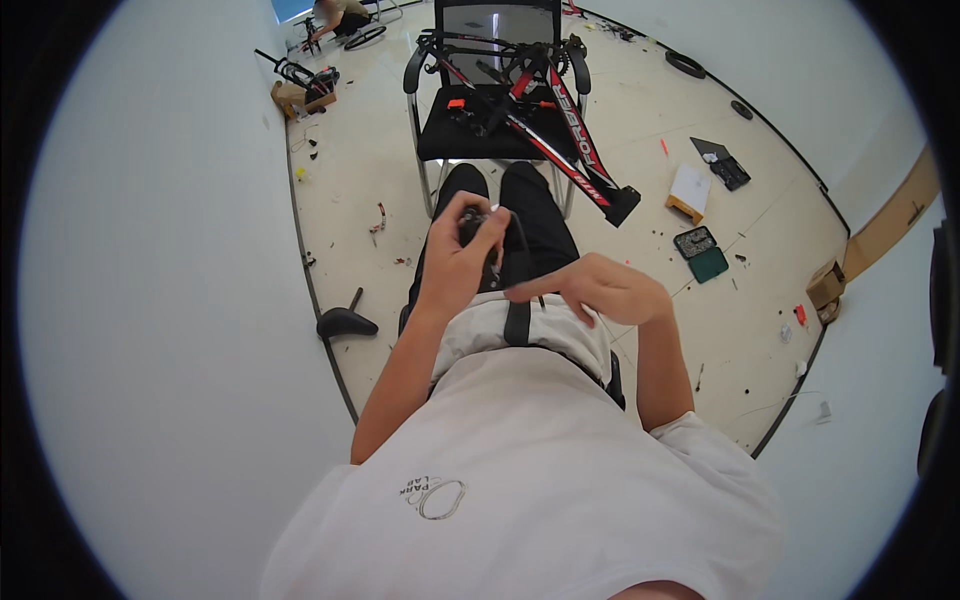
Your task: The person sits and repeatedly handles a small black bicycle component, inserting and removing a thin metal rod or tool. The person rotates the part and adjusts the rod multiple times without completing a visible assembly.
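Note:
My left hand (pixel 460 255) is closed around a small dark metal bicycle part (pixel 468 225), raised above my lap. Its exact kind is hard to make out; a thin black curved piece (pixel 520 232) shows beside it. My right hand (pixel 610 290) comes in from the right, index finger stretched to the lower end of the part and the other fingers curled. A short thin dark rod (pixel 542 302) shows just under that index finger; whether the hand grips it is unclear. Ahead, a black, red and white bicycle frame (pixel 573 125) lies across a black office chair (pixel 440 140).
A bicycle saddle (pixel 347 322) lies on the floor at left. To the right are an opened green case (pixel 708 263), a black tool case (pixel 733 172), a white box (pixel 690 190) and a cardboard box (pixel 826 284). Another person (pixel 345 18) crouches by a wheel at the far left.

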### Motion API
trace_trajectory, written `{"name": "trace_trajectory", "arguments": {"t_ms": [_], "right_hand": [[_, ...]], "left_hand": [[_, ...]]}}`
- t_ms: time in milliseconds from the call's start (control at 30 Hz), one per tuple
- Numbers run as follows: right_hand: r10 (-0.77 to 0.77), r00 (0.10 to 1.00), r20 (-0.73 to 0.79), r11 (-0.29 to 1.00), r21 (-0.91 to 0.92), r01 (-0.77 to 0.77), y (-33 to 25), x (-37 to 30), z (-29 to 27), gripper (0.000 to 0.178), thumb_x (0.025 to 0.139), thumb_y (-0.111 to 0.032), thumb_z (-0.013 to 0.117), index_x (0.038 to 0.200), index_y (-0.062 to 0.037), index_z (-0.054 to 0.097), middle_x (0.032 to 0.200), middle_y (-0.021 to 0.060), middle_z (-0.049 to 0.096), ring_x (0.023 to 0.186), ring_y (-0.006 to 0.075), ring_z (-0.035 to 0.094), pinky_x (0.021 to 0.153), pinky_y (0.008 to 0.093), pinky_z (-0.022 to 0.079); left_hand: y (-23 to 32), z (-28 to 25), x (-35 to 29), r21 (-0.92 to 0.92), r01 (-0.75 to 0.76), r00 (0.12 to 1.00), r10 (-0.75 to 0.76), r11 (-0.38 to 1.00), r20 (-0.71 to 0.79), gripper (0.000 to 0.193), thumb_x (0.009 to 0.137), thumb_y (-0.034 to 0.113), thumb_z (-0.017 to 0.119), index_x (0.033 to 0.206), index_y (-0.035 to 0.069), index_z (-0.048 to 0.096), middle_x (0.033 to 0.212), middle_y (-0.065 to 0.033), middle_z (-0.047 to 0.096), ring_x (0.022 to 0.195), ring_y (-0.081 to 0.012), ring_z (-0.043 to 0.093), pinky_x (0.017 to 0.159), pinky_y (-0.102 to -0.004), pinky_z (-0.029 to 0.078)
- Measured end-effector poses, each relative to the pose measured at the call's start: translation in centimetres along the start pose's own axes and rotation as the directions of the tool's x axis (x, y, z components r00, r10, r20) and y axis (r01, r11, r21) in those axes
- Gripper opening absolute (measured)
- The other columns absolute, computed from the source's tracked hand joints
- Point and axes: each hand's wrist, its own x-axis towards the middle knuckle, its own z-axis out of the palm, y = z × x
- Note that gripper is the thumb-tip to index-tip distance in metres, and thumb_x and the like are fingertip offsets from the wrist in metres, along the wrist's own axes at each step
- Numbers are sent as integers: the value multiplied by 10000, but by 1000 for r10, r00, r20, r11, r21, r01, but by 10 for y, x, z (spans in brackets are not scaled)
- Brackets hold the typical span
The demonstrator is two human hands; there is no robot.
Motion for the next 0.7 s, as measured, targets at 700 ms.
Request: {"name": "trace_trajectory", "arguments": {"t_ms": [700], "right_hand": [[161, 946, -280, 987, 51, -153, 21, 15, 10, 753, 1005, -590, 181, 1262, -49, 638, 566, 57, 545, 453, 94, 446, 439, 236, 320]], "left_hand": [[20, -14, -1, 57, 60, 982, -69, 997, 174, 186, 940, 161, 638, 902, 45, 498, 661, 9, 517, 568, -44, 474, 507, -225, 384]]}}
